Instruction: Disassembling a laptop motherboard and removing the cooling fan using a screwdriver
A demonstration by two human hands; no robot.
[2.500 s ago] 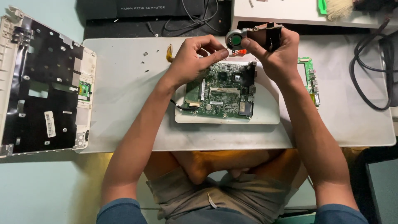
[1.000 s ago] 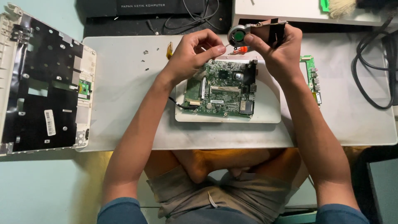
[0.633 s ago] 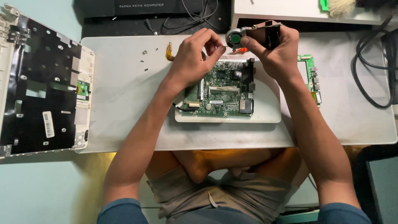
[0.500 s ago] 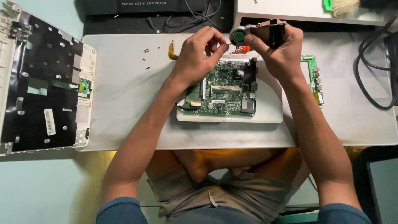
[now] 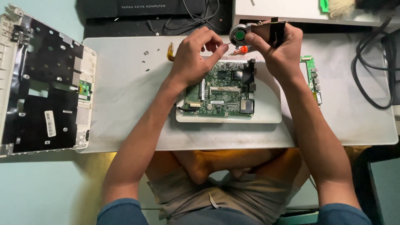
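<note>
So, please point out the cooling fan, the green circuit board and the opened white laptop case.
cooling fan (image 5: 239, 35), head view, on the round fan housing held in the right hand.
green circuit board (image 5: 223, 93), head view, on its bare middle.
white laptop case (image 5: 41, 83), head view, on its dark inner panel.

Even, fairly bright overhead light; soft shadows fall beneath the left hand and right hand onto the pale grey rectangular work mat. Focus sharp centrally; slight wide-angle bending toward edges; no strong glare.

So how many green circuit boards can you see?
3: a big board on the white panel, a narrow strip board by the right arm, a tiny board in the opened case. Others may be hidden.
</note>
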